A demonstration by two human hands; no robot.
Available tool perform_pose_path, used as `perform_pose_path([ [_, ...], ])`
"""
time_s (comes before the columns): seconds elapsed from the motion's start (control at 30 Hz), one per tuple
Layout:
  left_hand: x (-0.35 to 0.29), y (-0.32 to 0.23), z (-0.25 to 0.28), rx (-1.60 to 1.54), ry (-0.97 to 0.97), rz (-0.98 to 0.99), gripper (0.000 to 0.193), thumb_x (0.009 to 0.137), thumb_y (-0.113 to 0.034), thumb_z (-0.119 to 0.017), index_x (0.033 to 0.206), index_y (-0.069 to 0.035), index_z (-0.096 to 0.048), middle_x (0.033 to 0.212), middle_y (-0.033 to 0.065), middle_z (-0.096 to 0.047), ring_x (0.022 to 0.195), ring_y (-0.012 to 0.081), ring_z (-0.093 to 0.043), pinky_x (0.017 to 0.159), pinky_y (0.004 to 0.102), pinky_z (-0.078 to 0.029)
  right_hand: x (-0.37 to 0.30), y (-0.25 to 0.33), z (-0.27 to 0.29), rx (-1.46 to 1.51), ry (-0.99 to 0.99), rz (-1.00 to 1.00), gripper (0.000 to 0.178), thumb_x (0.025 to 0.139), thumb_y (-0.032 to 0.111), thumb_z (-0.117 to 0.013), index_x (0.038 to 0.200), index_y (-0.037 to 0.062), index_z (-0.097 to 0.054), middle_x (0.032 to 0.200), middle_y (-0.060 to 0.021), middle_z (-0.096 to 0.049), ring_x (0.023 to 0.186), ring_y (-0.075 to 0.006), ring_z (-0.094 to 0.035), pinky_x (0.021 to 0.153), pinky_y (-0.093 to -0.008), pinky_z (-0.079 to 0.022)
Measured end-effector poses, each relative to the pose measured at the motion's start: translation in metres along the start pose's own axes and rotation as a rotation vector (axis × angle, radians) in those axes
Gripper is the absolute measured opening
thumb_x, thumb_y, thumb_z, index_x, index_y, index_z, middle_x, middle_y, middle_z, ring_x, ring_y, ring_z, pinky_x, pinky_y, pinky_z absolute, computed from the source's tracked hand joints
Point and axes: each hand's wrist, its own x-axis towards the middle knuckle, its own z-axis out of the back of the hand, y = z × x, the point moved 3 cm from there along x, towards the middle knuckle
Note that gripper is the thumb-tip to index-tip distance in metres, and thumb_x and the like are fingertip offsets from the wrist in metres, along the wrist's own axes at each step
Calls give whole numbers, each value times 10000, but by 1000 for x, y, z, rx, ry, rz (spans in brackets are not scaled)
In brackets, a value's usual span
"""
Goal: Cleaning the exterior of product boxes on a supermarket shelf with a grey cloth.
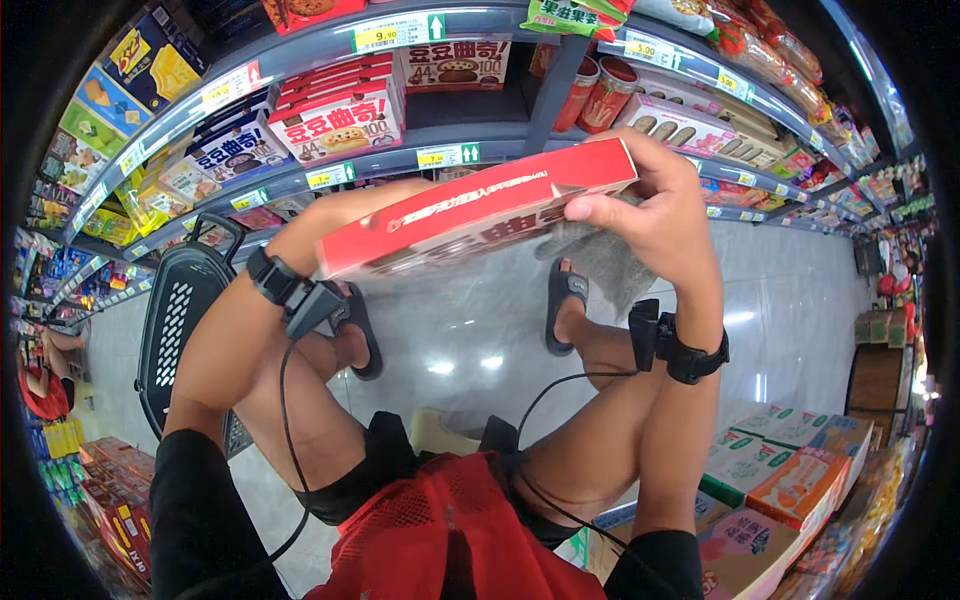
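A red and white cookie box (480,205) is held up in front of the shelf, its left end lower than its right. My right hand (660,200) is closed around the box's right end, thumb on the near side. A grey cloth (615,262) hangs beneath that hand, apparently tucked in its lower fingers. Behind the box's left part lies my left hand (370,203); its fingers are hidden, so its grip does not show. Similar red cookie boxes (338,115) stand on the shelf beyond, with one more box (455,68) beside a dark gap.
Shelves with a grey edge (400,160) curve across the front, bearing packaged snacks and red canisters (608,92). A black shopping basket (175,330) stands on the floor at my left. Stacked cartons (770,470) are at my right. Another person (45,385) is at far left.
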Motion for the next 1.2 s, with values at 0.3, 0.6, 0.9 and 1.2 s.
perform_pose_path([
  [0.3,21,-15,-12,1215,-107,-598,465,928,-281,-675,1277,8,-566,1260,138,-595,1145,218,-571,959,350,-467,-8,-41,7,-620,82,-15,453,701,427,-832,910,45,-705,791,-160,-678,720,-367,-628,636,-399,-486],
  [0.6,50,-10,-13,1321,-175,-806,439,860,-188,-719,1222,29,-597,1058,234,-679,947,364,-679,844,411,-528,29,-77,-12,-427,131,-115,459,736,411,-822,911,3,-706,806,-183,-681,709,-329,-633,666,-380,-493],
  [0.9,69,-47,-4,1498,-284,-804,380,880,-157,-688,1220,-3,-620,1063,230,-686,949,364,-684,821,406,-531,6,-91,16,-746,174,-368,628,664,421,-863,1156,73,-684,1108,-188,-696,1037,-352,-665,875,-438,-526],
  [1.2,145,-115,35,1801,-493,-791,418,893,-185,-649,1252,22,-593,1143,277,-647,1085,407,-620,937,448,-486,0,-70,-17,-769,249,-284,487,675,368,-857,1028,69,-709,997,-163,-718,970,-348,-684,845,-439,-538],
])
